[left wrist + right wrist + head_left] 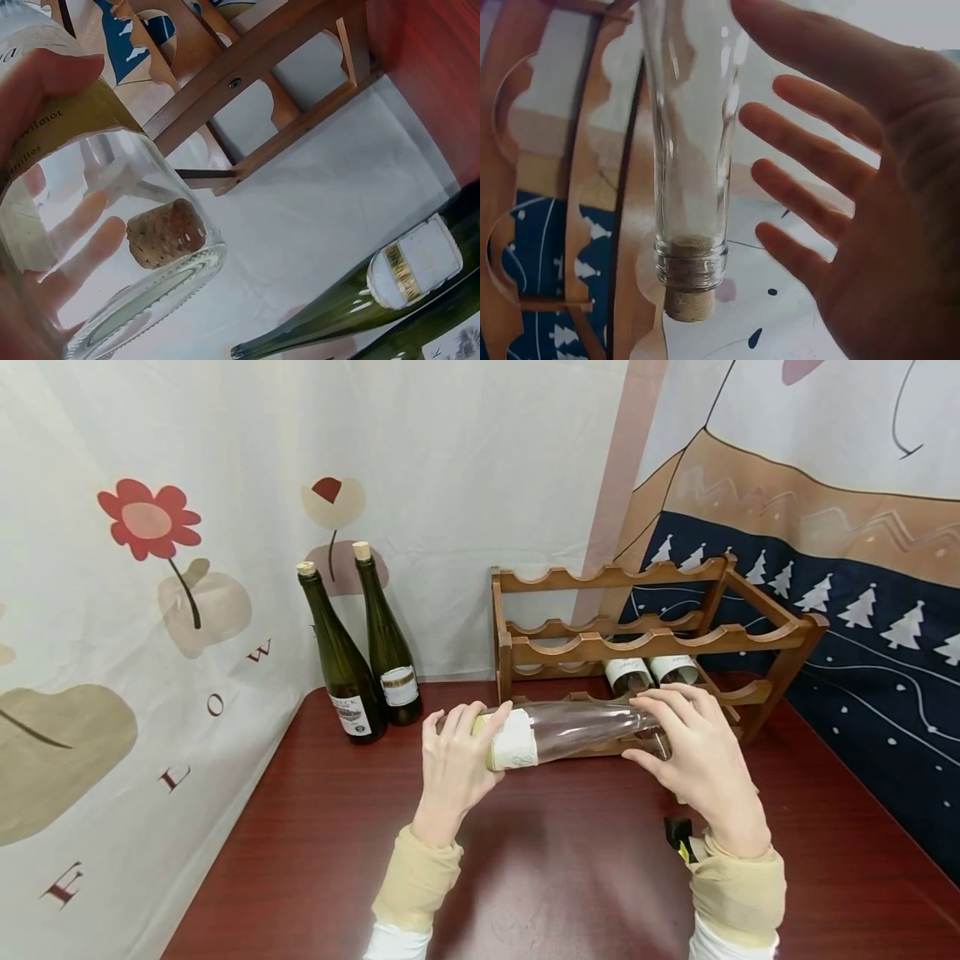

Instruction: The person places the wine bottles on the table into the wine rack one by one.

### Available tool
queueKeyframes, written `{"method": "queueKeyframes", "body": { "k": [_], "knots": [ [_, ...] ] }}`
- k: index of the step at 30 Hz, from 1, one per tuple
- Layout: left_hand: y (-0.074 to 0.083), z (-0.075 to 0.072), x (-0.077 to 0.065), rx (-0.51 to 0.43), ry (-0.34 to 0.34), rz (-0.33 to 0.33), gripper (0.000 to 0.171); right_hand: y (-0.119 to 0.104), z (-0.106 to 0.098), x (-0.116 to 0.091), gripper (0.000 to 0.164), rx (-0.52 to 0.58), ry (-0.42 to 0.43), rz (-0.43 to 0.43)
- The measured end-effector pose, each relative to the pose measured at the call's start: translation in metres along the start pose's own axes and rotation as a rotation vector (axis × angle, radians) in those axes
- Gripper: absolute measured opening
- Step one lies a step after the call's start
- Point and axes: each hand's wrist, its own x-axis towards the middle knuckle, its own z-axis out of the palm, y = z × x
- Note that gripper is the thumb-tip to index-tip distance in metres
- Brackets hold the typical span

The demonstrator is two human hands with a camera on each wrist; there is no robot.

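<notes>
A clear glass wine bottle (581, 731) with a pale label lies sideways in the air in front of the wooden wine rack (592, 649), base to the left. My left hand (459, 764) grips it round the labelled body. In the left wrist view a loose cork (166, 234) shows inside, near the base. Another cork (690, 306) stops the neck in the right wrist view. Beside that neck is my right hand (701, 764), fingers spread and relaxed; whether the thumb touches the glass I cannot tell.
Two corked green bottles, one in front (340, 681) and one behind (390, 664), stand upright at the table's back left. Two white-labelled bottles (628, 675) lie in the rack's lower level. A small black item (677, 831) is by the right sleeve. Printed curtains hang behind the table (330, 852).
</notes>
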Motion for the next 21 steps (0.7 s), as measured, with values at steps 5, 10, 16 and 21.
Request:
{"method": "queueKeyframes", "body": {
  "k": [5, 10, 16, 21],
  "knots": [
    [0.002, -0.002, 0.001, 0.045, 0.005, 0.032, 0.090, 0.002, 0.009, -0.001, 0.074, -0.086, -0.097, 0.020],
    [0.004, -0.002, 0.002, 0.071, 0.026, 0.065, 0.088, 0.003, 0.018, -0.002, 0.077, -0.120, -0.150, 0.058],
    [0.006, -0.001, 0.003, 0.093, 0.043, 0.099, 0.086, 0.002, 0.023, -0.002, 0.073, -0.141, -0.226, 0.098],
    [0.008, -0.003, 0.003, 0.092, 0.043, 0.112, 0.086, 0.001, 0.026, -0.003, 0.064, -0.137, -0.301, 0.130]
  ]
}}
